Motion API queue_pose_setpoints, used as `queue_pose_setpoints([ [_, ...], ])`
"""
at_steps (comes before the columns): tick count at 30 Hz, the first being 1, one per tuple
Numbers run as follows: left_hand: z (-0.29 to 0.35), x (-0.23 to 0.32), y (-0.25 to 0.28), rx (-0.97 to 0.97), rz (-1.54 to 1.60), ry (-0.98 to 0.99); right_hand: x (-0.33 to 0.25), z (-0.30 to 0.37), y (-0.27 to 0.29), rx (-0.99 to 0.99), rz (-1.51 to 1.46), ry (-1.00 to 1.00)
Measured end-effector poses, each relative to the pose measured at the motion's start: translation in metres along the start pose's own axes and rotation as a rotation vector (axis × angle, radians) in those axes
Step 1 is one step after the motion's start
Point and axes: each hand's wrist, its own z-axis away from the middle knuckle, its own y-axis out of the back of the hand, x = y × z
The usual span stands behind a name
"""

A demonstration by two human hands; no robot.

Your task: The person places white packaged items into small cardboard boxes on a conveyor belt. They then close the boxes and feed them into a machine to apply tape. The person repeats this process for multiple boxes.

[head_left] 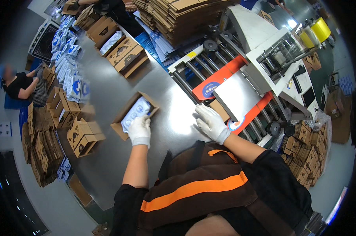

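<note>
An open brown cardboard box (115,126) lies on the steel table in front of me, with a white-and-blue packet (136,111) inside. My left hand (139,129), in a white glove, is closed at the box's near right wall, its fingers reaching over the packet; the palm side is hidden. Further right, my right hand (210,122), gloved too, has its fingers stretched out. It lies beside a brown carton (219,110), partly covered by the metal plate (237,94) of the roller machine. Whether it touches that carton I cannot tell.
A roller machine (221,59) with red guide plates borders the steel table (166,98) on the right. More filled boxes (125,55) stand beyond. Packets (68,70) and open boxes (81,137) line the left edge. Flattened cardboard (182,15) is stacked behind; another person (22,84) sits left.
</note>
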Motion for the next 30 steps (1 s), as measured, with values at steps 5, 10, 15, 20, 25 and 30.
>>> queue_pose_setpoints([
  [5, 0.044, 0.032, -0.021, -0.032, 0.208, -0.389, -0.019, -0.031, -0.020, -0.063, -0.041, 0.110],
  [10, 0.072, 0.003, -0.013, 0.438, 0.572, -0.072, -0.032, -0.037, -0.017, -0.264, -0.068, 0.065],
  [15, 0.040, -0.020, -0.021, -0.209, 0.678, -0.226, -0.020, -0.063, -0.047, -0.478, 0.092, 0.166],
  [20, 0.000, -0.013, -0.043, 0.249, 0.435, 0.063, -0.050, -0.118, -0.045, -0.192, 0.432, 0.347],
  [25, 0.006, -0.020, -0.068, -0.271, 0.597, 0.239, -0.058, -0.086, -0.059, -0.060, 0.364, 0.251],
  [30, 0.059, 0.016, -0.095, -0.664, 0.757, 0.138, -0.004, 0.019, -0.028, -0.243, 0.355, 0.153],
])
